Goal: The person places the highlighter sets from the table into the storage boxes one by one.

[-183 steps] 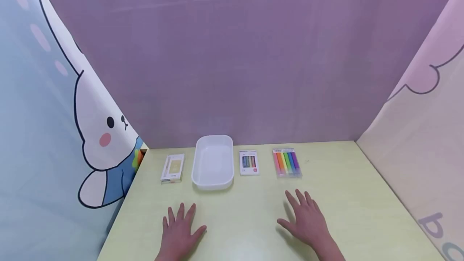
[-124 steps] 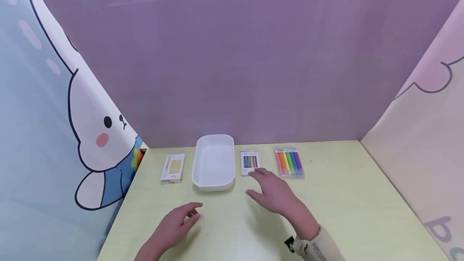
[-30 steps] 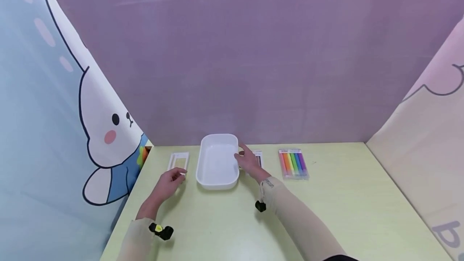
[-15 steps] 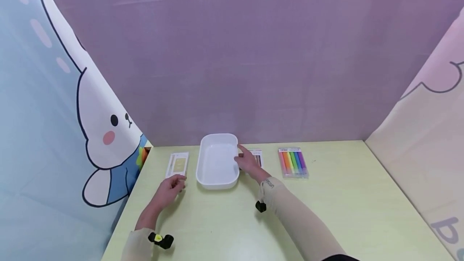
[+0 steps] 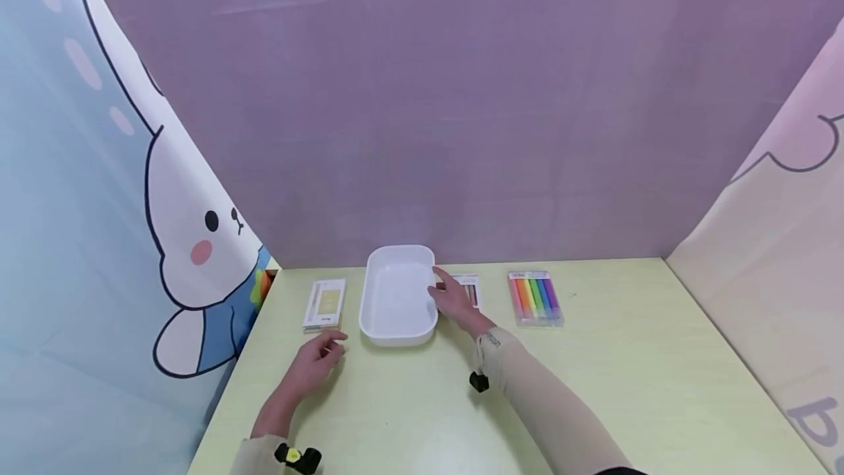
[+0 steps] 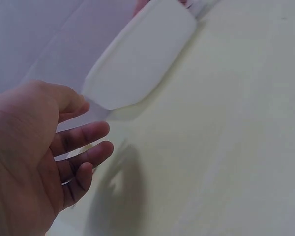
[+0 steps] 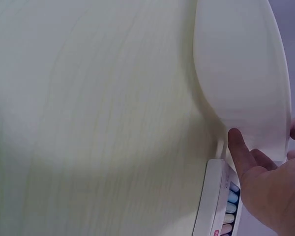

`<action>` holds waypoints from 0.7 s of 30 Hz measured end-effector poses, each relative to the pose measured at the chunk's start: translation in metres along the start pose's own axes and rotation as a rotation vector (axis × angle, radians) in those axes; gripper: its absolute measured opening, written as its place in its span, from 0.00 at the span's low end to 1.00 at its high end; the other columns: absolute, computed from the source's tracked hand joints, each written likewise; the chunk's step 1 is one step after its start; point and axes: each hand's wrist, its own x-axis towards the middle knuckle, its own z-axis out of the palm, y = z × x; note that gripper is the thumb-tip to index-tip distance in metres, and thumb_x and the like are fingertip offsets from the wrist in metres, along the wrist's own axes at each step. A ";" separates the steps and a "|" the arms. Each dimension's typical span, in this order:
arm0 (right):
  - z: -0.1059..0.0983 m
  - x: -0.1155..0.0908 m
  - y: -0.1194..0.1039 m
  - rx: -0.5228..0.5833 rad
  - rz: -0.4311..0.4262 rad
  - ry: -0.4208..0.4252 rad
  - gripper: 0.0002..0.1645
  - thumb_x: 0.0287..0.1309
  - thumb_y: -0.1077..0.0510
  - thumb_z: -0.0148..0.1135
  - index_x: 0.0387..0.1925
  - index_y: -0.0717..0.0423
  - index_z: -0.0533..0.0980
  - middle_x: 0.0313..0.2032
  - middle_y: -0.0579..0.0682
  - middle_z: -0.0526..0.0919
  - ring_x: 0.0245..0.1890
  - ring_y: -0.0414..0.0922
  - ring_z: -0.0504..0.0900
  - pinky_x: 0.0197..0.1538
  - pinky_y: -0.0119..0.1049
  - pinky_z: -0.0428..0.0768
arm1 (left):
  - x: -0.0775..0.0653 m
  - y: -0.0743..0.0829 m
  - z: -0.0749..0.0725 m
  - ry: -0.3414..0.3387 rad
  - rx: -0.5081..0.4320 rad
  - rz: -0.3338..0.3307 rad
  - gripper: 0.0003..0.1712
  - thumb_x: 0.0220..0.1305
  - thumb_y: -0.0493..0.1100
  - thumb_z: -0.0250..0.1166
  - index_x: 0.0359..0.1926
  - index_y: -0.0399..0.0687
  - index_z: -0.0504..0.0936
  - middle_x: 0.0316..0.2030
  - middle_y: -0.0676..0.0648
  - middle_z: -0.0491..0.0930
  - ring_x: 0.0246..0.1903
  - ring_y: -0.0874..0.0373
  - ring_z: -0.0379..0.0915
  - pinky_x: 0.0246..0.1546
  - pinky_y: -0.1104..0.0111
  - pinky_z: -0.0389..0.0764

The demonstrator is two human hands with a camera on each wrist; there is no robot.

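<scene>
A white plastic basin (image 5: pixel 398 299) stands near the back edge of the table. My right hand (image 5: pixel 453 297) grips its right side, one digit against the outer wall (image 7: pixel 241 73) and others at the rim in the right wrist view. My left hand (image 5: pixel 311 366) hovers over the table with loosely bent fingers, holding nothing. It is nearest to a flat white box with a yellowish panel (image 5: pixel 324 303), just beyond its fingertips. Partly hidden behind my right hand lies a white box of coloured sticks (image 5: pixel 469 288), whose rounded ends (image 7: pixel 230 209) show in the right wrist view.
A clear pack of rainbow-coloured markers (image 5: pixel 535 300) lies to the right on the pale yellow table (image 5: pixel 422 416). A purple backdrop (image 5: pixel 422 108) rises behind. Printed cloth panels with a rabbit (image 5: pixel 187 240) on the left and a cloud (image 5: pixel 801 145) on the right flank the table.
Both hands reached forward, my right hand to the basin's side. In the last second my left hand drew back from the yellow-panelled box toward me, while my right hand stayed at the basin.
</scene>
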 end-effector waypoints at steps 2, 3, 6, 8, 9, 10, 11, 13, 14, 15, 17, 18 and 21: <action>0.000 -0.001 0.000 -0.016 -0.011 -0.001 0.34 0.67 0.55 0.56 0.72 0.46 0.61 0.58 0.62 0.75 0.57 0.56 0.74 0.55 0.48 0.75 | -0.001 -0.001 0.004 -0.011 0.022 0.034 0.12 0.68 0.37 0.60 0.51 0.44 0.81 0.33 0.48 0.79 0.30 0.57 0.72 0.28 0.67 0.74; 0.000 -0.002 0.000 -0.021 -0.018 -0.002 0.33 0.68 0.55 0.56 0.72 0.47 0.61 0.58 0.62 0.75 0.57 0.56 0.74 0.55 0.48 0.75 | -0.002 -0.001 0.006 -0.016 0.033 0.051 0.12 0.68 0.37 0.61 0.50 0.45 0.81 0.33 0.48 0.79 0.30 0.57 0.72 0.29 0.67 0.74; 0.001 -0.002 0.001 -0.028 -0.031 -0.002 0.33 0.68 0.55 0.56 0.72 0.47 0.61 0.58 0.63 0.75 0.57 0.57 0.74 0.55 0.49 0.75 | -0.004 0.002 0.008 -0.033 0.047 0.070 0.11 0.68 0.37 0.61 0.50 0.46 0.81 0.33 0.49 0.79 0.30 0.58 0.73 0.29 0.67 0.75; 0.001 -0.002 0.003 -0.033 -0.033 0.002 0.33 0.68 0.55 0.55 0.72 0.47 0.61 0.58 0.63 0.75 0.57 0.57 0.74 0.55 0.49 0.75 | -0.005 0.005 0.009 -0.039 0.044 0.070 0.11 0.68 0.37 0.60 0.50 0.47 0.81 0.34 0.49 0.79 0.31 0.58 0.73 0.29 0.66 0.76; 0.001 -0.002 0.004 -0.033 -0.033 0.006 0.33 0.68 0.55 0.55 0.72 0.47 0.62 0.58 0.63 0.75 0.56 0.57 0.74 0.55 0.49 0.75 | -0.005 0.007 0.008 -0.035 0.039 0.068 0.11 0.68 0.37 0.60 0.50 0.47 0.81 0.34 0.49 0.79 0.32 0.57 0.73 0.29 0.66 0.76; 0.001 -0.002 0.005 -0.032 -0.032 0.011 0.33 0.68 0.55 0.56 0.72 0.47 0.62 0.57 0.62 0.75 0.56 0.57 0.74 0.55 0.49 0.75 | -0.005 0.008 0.007 -0.035 0.034 0.063 0.11 0.68 0.37 0.60 0.50 0.47 0.81 0.35 0.49 0.79 0.32 0.57 0.73 0.29 0.66 0.76; 0.002 -0.002 0.005 -0.028 -0.032 0.014 0.32 0.68 0.56 0.56 0.72 0.47 0.62 0.57 0.63 0.75 0.56 0.57 0.75 0.55 0.49 0.75 | -0.005 0.009 0.006 -0.031 0.037 0.065 0.11 0.68 0.37 0.60 0.50 0.47 0.81 0.35 0.49 0.79 0.33 0.57 0.74 0.30 0.65 0.77; 0.003 -0.002 0.006 -0.021 -0.039 0.015 0.32 0.68 0.56 0.56 0.71 0.48 0.62 0.57 0.63 0.75 0.55 0.57 0.75 0.55 0.49 0.75 | -0.006 0.008 0.004 -0.013 0.035 0.068 0.11 0.68 0.37 0.60 0.50 0.47 0.81 0.36 0.49 0.79 0.35 0.57 0.74 0.32 0.65 0.77; 0.004 -0.002 0.006 -0.016 -0.045 0.014 0.32 0.68 0.56 0.55 0.71 0.48 0.63 0.57 0.64 0.75 0.55 0.57 0.75 0.54 0.49 0.75 | -0.005 0.007 0.002 0.004 0.036 0.071 0.11 0.68 0.37 0.60 0.50 0.47 0.81 0.37 0.49 0.79 0.35 0.57 0.74 0.33 0.65 0.77; 0.004 -0.002 0.006 -0.012 -0.051 0.013 0.32 0.68 0.57 0.55 0.71 0.49 0.63 0.57 0.64 0.75 0.55 0.58 0.75 0.54 0.49 0.75 | -0.005 0.005 0.000 0.024 0.037 0.076 0.12 0.68 0.36 0.61 0.50 0.46 0.81 0.37 0.49 0.80 0.36 0.57 0.75 0.34 0.65 0.78; 0.006 -0.003 0.006 -0.007 -0.058 0.009 0.31 0.68 0.57 0.55 0.71 0.49 0.62 0.57 0.65 0.75 0.55 0.58 0.75 0.54 0.49 0.75 | -0.004 0.002 -0.005 0.072 0.039 0.088 0.12 0.67 0.35 0.61 0.50 0.45 0.81 0.38 0.49 0.80 0.37 0.57 0.75 0.36 0.66 0.77; 0.006 -0.003 0.005 -0.007 -0.060 0.010 0.31 0.68 0.57 0.54 0.71 0.49 0.62 0.57 0.65 0.74 0.55 0.58 0.75 0.55 0.49 0.75 | -0.002 0.000 -0.008 0.102 0.039 0.098 0.12 0.66 0.34 0.61 0.50 0.44 0.82 0.40 0.48 0.81 0.37 0.57 0.76 0.37 0.66 0.77; 0.007 -0.003 0.005 -0.003 -0.049 0.021 0.31 0.68 0.56 0.55 0.71 0.48 0.63 0.57 0.64 0.74 0.55 0.58 0.74 0.55 0.49 0.75 | 0.003 -0.002 -0.015 0.172 0.043 0.122 0.13 0.66 0.34 0.61 0.51 0.42 0.81 0.44 0.44 0.82 0.41 0.53 0.77 0.40 0.63 0.77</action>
